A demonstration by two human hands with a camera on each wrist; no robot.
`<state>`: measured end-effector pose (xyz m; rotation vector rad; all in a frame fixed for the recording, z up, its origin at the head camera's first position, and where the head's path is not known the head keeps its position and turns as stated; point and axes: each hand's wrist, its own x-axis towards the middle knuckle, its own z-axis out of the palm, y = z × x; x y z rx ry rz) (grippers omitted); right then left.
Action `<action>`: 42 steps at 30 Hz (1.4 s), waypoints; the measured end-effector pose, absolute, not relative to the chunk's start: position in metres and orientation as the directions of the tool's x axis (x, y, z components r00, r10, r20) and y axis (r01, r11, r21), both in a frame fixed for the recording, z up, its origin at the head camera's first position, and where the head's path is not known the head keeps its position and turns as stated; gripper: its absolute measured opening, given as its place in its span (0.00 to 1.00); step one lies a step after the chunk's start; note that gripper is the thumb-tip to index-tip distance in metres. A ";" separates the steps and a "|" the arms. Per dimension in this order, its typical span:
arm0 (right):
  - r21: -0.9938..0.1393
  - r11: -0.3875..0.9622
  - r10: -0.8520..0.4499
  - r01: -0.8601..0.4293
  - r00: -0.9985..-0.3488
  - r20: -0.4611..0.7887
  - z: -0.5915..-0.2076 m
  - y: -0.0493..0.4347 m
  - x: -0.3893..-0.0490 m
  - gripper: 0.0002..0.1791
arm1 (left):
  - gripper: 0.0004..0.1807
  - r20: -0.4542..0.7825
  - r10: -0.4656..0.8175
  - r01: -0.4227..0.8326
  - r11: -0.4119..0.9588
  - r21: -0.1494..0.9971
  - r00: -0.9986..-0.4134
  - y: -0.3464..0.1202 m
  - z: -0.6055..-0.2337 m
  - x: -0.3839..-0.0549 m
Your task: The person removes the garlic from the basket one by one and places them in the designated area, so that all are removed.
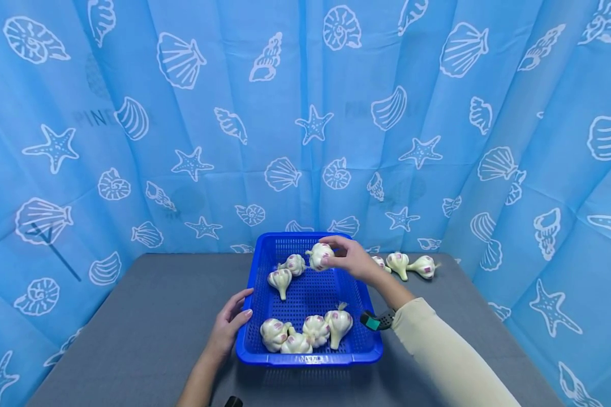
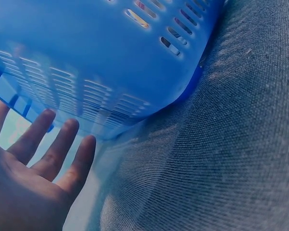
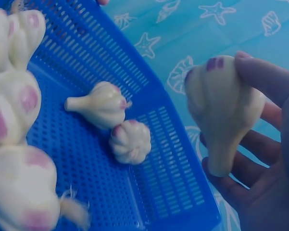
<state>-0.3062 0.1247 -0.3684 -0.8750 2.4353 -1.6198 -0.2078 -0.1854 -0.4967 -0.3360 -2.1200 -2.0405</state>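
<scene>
My right hand (image 1: 353,259) grips a garlic bulb (image 1: 320,256) above the far part of a blue plastic basket (image 1: 375,339). In the right wrist view the thumb lies on the held bulb (image 3: 223,106) and the fingers curl behind it. The left hand (image 1: 229,325) is at the basket's left side, its fingertips at the rim. From the left wrist view, that hand's fingers (image 2: 53,156) are spread and fairly straight beside the slotted wall (image 2: 86,57). Inside the basket, two garlic bulbs (image 1: 281,280) lie at the far left and several more (image 1: 316,330) along the near side.
Several garlic bulbs (image 1: 397,264) lie on the grey cloth-covered table (image 1: 173,305), right of the basket near the far edge. A blue shell-patterned curtain (image 1: 305,141) hangs behind. A black strap with a teal patch (image 1: 377,320) is on the right wrist.
</scene>
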 end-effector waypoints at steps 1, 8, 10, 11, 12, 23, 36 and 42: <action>-0.868 0.273 -0.492 -0.415 -0.835 0.245 -0.366 0.127 -0.303 0.26 | 0.24 0.282 0.037 0.283 0.037 0.958 -0.959 -0.186 -0.497 -0.208; -0.853 0.296 -0.398 -0.430 -0.867 0.298 -0.376 0.147 -0.304 0.26 | 0.24 0.287 0.034 0.288 0.039 0.957 -0.957 -0.186 -0.497 -0.208; -0.851 0.300 -0.365 -0.431 -0.876 0.315 -0.383 0.153 -0.307 0.25 | 0.24 0.288 0.036 0.289 0.036 0.957 -0.957 -0.186 -0.497 -0.207; -0.850 0.296 -0.355 -0.436 -0.876 0.325 -0.385 0.156 -0.308 0.25 | 0.24 0.286 0.037 0.288 0.035 0.957 -0.957 -0.186 -0.497 -0.207; -0.849 0.297 -0.344 -0.438 -0.878 0.333 -0.387 0.159 -0.308 0.25 | 0.24 0.287 0.038 0.288 0.035 0.957 -0.957 -0.186 -0.497 -0.207; -0.866 0.312 -0.228 -0.392 -0.915 0.332 -0.398 0.187 -0.298 0.24 | 0.24 0.265 0.033 0.266 0.030 0.964 -0.964 -0.185 -0.496 -0.206; -0.871 0.381 -0.086 -0.311 -0.949 0.302 -0.424 0.216 -0.292 0.24 | 0.24 0.267 0.025 0.268 0.026 0.963 -0.963 -0.186 -0.497 -0.207; -0.884 0.390 -0.026 -0.258 -0.963 0.269 -0.437 0.226 -0.290 0.24 | 0.24 0.249 0.035 0.250 0.036 0.968 -0.968 -0.186 -0.496 -0.206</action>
